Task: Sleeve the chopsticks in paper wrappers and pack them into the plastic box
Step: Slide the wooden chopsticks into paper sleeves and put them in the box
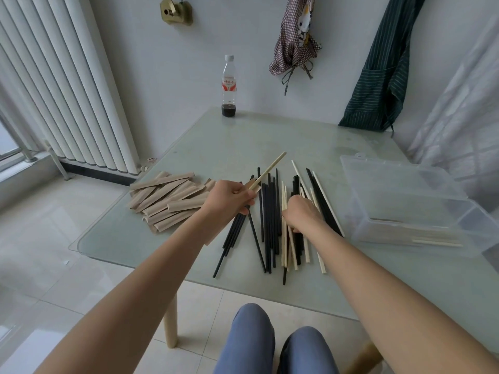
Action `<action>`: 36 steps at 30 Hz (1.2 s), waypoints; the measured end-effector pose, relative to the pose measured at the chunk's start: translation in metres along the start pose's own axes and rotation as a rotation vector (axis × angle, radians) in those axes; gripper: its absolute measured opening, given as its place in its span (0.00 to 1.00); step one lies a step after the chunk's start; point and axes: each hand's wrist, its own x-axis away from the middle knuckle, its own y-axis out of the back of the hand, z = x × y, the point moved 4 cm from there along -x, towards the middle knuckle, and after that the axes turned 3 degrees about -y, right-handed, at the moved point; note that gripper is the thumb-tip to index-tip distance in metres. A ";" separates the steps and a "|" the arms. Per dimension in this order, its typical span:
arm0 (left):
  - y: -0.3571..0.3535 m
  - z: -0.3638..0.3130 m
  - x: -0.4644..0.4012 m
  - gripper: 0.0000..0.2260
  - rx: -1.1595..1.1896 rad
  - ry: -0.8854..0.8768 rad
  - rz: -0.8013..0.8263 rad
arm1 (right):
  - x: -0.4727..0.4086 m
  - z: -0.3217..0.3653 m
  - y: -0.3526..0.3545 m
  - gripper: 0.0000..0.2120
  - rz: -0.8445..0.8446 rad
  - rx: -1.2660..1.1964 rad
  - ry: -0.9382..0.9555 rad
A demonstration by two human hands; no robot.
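Right hand (pixel 303 213) rests on the heap of loose black and pale wooden chopsticks (pixel 272 220) on the glass table (pixel 189 149), fingers hidden, grip unclear. Left of heap, left hand (pixel 229 197) pinches a pale wooden chopstick (pixel 270 170) with a brown paper wrapper. Further left, the pile of brown paper wrappers (pixel 167 199); right of heap, the clear plastic box (pixel 405 201).

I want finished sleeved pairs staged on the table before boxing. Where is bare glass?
Bare glass lies between the bottle and the loose chopsticks, and along the near table edge below the paper wrappers. Crowded: the middle, under both hands, and the right side, taken by the plastic box.
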 end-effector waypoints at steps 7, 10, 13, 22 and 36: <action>0.022 0.010 -0.003 0.06 0.126 0.022 -0.116 | 0.019 0.009 0.022 0.07 0.128 -0.552 0.153; 0.031 0.018 -0.006 0.07 0.173 0.049 -0.198 | 0.025 0.014 0.026 0.09 0.151 -0.553 0.224; 0.035 0.021 -0.007 0.07 0.123 0.042 -0.259 | 0.028 0.017 0.030 0.07 0.101 -0.477 0.299; 0.035 0.020 -0.013 0.04 -0.130 -0.008 -0.189 | 0.032 0.016 0.042 0.12 -0.075 -0.220 0.404; 0.036 0.024 -0.018 0.04 -0.234 -0.007 -0.098 | 0.034 0.016 0.055 0.14 -0.268 -0.005 0.412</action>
